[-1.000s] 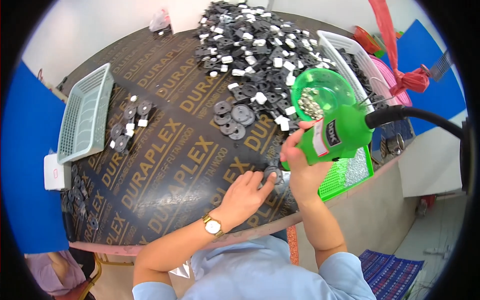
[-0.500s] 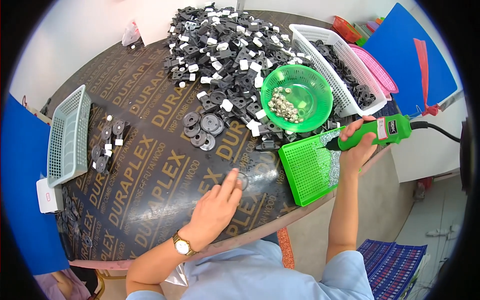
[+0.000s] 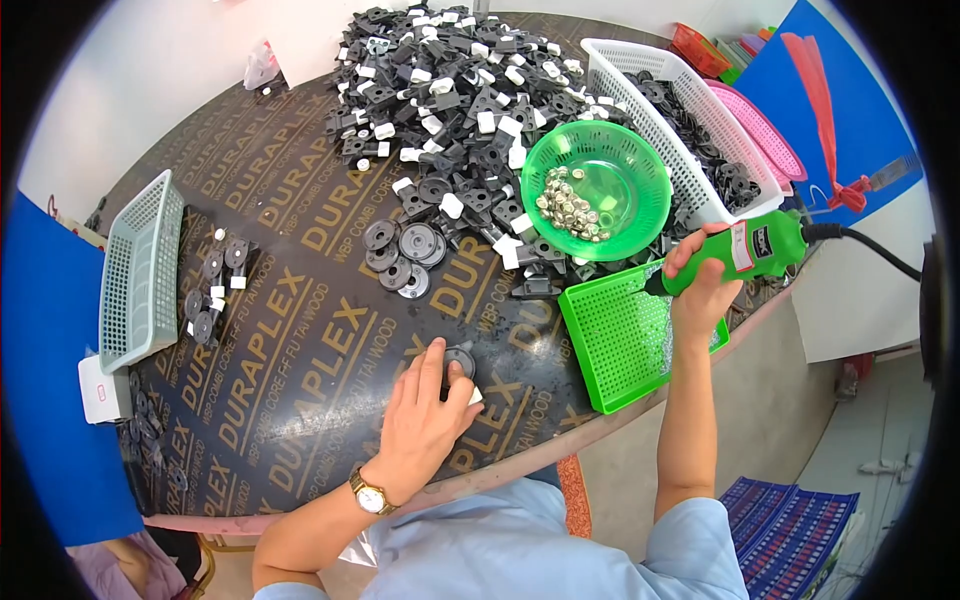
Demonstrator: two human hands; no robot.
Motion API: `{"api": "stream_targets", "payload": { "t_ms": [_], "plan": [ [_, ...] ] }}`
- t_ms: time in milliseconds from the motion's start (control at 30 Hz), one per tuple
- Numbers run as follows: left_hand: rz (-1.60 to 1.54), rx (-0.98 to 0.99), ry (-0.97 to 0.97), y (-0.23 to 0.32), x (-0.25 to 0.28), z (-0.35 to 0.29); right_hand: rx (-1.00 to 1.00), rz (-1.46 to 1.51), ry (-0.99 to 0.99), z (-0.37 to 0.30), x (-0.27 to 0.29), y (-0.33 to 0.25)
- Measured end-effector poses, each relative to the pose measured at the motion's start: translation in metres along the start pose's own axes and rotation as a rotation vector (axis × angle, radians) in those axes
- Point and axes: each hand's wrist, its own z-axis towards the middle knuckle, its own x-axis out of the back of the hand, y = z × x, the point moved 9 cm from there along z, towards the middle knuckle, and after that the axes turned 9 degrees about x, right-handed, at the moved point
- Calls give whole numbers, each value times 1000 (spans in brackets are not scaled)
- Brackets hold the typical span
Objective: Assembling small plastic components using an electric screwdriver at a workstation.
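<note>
My left hand (image 3: 425,412) rests low over the table near its front edge, fingers curled around a dark round plastic part (image 3: 460,366). A bit of white plastic (image 3: 475,396) shows beside the thumb; the fingers cover the rest of the part. My right hand (image 3: 702,278) grips a green electric screwdriver (image 3: 768,245) with a black cable. The tool's dark nose points left over a green perforated tray (image 3: 605,355), where small silvery screws lie along the right side. Several loose dark discs (image 3: 420,243) lie beyond my left hand.
A large heap of black parts with white pieces (image 3: 440,100) fills the back. A green bowl (image 3: 640,200) holds small metal pieces. Behind it stands a white basket (image 3: 610,85) of black parts. At left are a grey-green basket (image 3: 112,290) and several assembled parts (image 3: 205,325).
My left hand has drawn slightly left, its fingers now curled around the round part, and white plastic shows beside the thumb. The screwdriver has shifted slightly left and up above the tray.
</note>
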Motion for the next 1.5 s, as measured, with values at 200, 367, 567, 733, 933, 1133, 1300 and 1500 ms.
{"api": "stream_targets", "payload": {
  "t_ms": [200,367,567,733,933,1133,1300,1500],
  "plan": [
    [-109,-27,-18,-6,0,-2,-7,-91,64,1,-2,-4],
    [-84,-63,97,-3,3,-5,-28,192,64,7,-28,-41],
    [-95,-82,154,-3,5,-5,-155,626,-145,-30,-142,-58],
    [-100,-73,136,-3,5,-5,-170,574,-270,-44,-179,-61],
    [-118,-57,141,-6,5,-5,-213,579,-311,-47,-190,-58],
    [-120,-63,79,-4,1,-6,-300,472,-301,-60,-205,-55],
    [-147,-67,98,-3,4,-6,-158,285,-324,-74,-203,-54],
    [-143,-89,179,-3,0,-7,-253,323,-178,-62,-200,-59]
  ]
}}
